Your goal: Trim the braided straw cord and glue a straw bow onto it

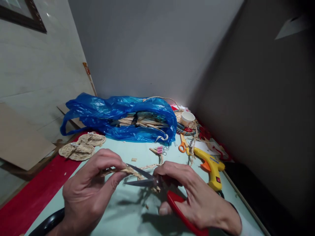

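My left hand (91,193) pinches a twisted strip of straw-coloured fibre (123,170) between thumb and fingers, low over the pale green table (128,213). My right hand (194,196) grips red-handled scissors (177,205). Their steel blades (141,177) are parted around the fibre strip, just right of my left fingertips. Small fibre scraps lie on the table under the blades.
A blue plastic bag (118,116) full of fibre strips lies at the back. Two woven fibre pieces (82,146) sit at the left, beside red cloth. At the right are a yellow glue gun (211,165), orange scissors (182,144), a pink binder clip (159,150) and a white cup (187,118).
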Tool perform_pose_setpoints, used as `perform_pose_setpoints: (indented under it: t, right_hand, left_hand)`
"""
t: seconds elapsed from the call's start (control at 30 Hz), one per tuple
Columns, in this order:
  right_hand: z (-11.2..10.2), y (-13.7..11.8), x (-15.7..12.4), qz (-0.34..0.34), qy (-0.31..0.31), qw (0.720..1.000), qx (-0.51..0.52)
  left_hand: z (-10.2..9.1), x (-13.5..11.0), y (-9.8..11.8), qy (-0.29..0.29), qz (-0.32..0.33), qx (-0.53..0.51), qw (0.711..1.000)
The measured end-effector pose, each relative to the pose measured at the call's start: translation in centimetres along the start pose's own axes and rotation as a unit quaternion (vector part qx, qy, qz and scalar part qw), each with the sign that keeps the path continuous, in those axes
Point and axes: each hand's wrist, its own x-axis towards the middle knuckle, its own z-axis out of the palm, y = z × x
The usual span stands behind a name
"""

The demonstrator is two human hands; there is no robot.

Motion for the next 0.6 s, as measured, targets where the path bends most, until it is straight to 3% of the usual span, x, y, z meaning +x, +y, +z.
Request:
perform_pose_setpoints:
  t: [0.2, 0.6]
  right_hand:
    - [0.27, -0.23, -0.13, -0.021, 0.032, 0.999, -0.016]
    - [0.6, 0.65, 0.02, -0.021, 0.032, 0.999, -0.026]
  left_hand:
    - [0.04, -0.13, -0.11, -0.004, -0.005, 0.0, 1.0]
    - [0.14, 0.02, 0.21, 0.0, -0.012, -0.008, 1.0]
